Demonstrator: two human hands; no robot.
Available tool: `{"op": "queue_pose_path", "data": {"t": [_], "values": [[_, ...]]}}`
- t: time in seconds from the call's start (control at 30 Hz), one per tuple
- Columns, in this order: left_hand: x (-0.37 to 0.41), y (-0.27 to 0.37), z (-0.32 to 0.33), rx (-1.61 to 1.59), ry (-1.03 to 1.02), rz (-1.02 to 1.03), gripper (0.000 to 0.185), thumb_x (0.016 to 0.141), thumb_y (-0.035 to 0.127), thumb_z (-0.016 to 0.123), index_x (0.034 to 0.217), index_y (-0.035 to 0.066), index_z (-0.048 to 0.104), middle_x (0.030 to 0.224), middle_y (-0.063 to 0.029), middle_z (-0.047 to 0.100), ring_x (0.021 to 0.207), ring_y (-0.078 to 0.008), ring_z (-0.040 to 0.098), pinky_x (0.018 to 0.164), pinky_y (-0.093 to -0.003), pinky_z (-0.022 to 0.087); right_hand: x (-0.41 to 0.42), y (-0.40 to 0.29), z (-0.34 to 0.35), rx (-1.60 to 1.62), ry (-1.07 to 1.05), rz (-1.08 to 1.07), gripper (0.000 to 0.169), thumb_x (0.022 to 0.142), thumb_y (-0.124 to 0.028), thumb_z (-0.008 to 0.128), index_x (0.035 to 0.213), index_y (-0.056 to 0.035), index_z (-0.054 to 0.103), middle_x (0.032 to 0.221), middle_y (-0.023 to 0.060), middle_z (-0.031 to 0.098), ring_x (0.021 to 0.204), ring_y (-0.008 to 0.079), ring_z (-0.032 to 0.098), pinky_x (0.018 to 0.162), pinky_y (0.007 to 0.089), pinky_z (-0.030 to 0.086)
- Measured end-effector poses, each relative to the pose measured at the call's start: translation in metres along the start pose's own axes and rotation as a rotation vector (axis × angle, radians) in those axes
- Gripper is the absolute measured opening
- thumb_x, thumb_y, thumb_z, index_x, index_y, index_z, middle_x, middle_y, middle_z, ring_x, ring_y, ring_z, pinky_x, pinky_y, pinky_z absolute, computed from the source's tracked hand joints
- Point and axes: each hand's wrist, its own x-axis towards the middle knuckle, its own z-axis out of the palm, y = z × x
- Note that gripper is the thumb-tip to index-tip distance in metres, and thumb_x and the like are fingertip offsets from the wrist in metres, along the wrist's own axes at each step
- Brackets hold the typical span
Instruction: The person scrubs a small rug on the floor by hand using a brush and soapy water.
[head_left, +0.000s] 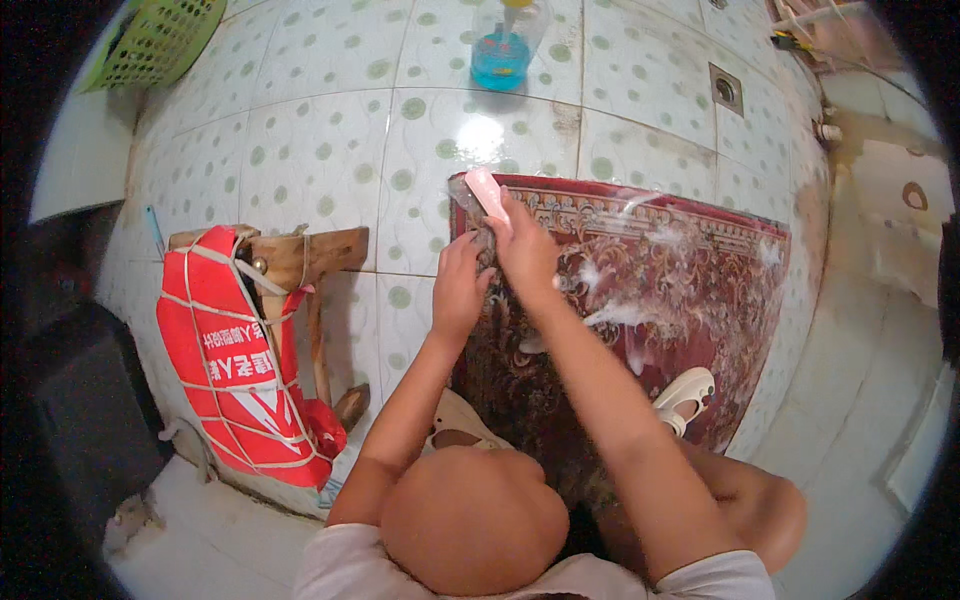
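A dark red patterned rug (675, 300) lies on the tiled floor, wet, with white foam (622, 313) in patches on it. My right hand (527, 251) grips a pink brush (487, 193) over the rug's far left corner. The brush's underside is hidden. Beside it, my left hand (459, 274) curls its fingers and thumb around a bunched bit of the rug's left edge. Both of my feet, in cream shoes (688, 394), are at the rug's near part.
A clear bottle of blue liquid (499, 64) stands beyond the rug. On the left is a wooden stool (315, 251) with a red, cord-wrapped cover (232, 352) bearing writing. A green basket (161, 45) is far left; a floor drain (725, 90) lies far right.
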Motion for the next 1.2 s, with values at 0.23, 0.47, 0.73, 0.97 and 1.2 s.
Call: {"op": "queue_pose_path", "data": {"t": [0.23, 0.47, 0.73, 0.97, 1.2], "values": [[0.003, 0.006, 0.01, 0.079, -0.041, 0.131, 0.039, 0.083, 0.002, 0.061, 0.121, -0.001, 0.054, 0.13, -0.0192, 0.051, 0.125, -0.0388, 0.044, 0.102, -0.0442, 0.039, -0.042, 0.208, -0.122, 0.062, 0.308, 0.238, 0.043, 0.089, -0.035, 0.064, 0.122, -0.0082, 0.062, 0.104, 0.0176, 0.069, 0.088, 0.0309, 0.068, 0.078, 0.0376, 0.052], [0.007, 0.017, 0.013, 0.193, -0.412, 0.091, 0.088, 0.07, 0.019, 0.079, 0.143, 0.004, 0.034, 0.147, -0.0193, 0.034, 0.14, -0.0412, 0.021, 0.114, -0.0456, 0.026, -0.036, 0.169, -0.123, -0.207, 0.328, 0.368, 0.037, 0.087, -0.034, 0.065, 0.119, -0.0148, 0.062, 0.094, 0.0193, 0.068, 0.084, 0.0398, 0.065, 0.074, 0.0467, 0.051], [0.008, 0.02, 0.016, 0.284, -0.37, 0.162, 0.084, 0.07, 0.013, 0.078, 0.141, 0.0, 0.035, 0.145, -0.0189, 0.036, 0.141, -0.0377, 0.022, 0.112, -0.0444, 0.03, -0.079, 0.186, -0.119, -0.319, -0.053, -0.301, 0.037, 0.088, -0.035, 0.059, 0.125, -0.0289, 0.059, 0.089, 0.0106, 0.067, 0.068, 0.0333, 0.064, 0.06, 0.0464, 0.052], [-0.024, 0.017, 0.029, 0.272, -0.246, 0.132, 0.065, 0.08, 0.005, 0.068, 0.139, 0.002, 0.04, 0.145, -0.0188, 0.039, 0.139, -0.0354, 0.029, 0.111, -0.0442, 0.032, -0.149, 0.179, -0.106, -0.305, -0.382, -0.613, 0.045, 0.087, -0.033, 0.061, 0.131, -0.0292, 0.055, 0.075, 0.0057, 0.057, 0.053, 0.0277, 0.059, 0.043, 0.0406, 0.047], [-0.026, 0.01, 0.004, -0.027, -0.249, 0.016, 0.049, 0.078, -0.016, 0.044, 0.119, 0.007, 0.06, 0.134, -0.0145, 0.053, 0.13, -0.0306, 0.045, 0.105, -0.0384, 0.04, -0.135, 0.142, -0.057, -0.198, -0.108, -0.471, 0.044, 0.088, -0.038, 0.06, 0.13, -0.0296, 0.054, 0.076, 0.0069, 0.058, 0.053, 0.0292, 0.058, 0.045, 0.0396, 0.048]]}}
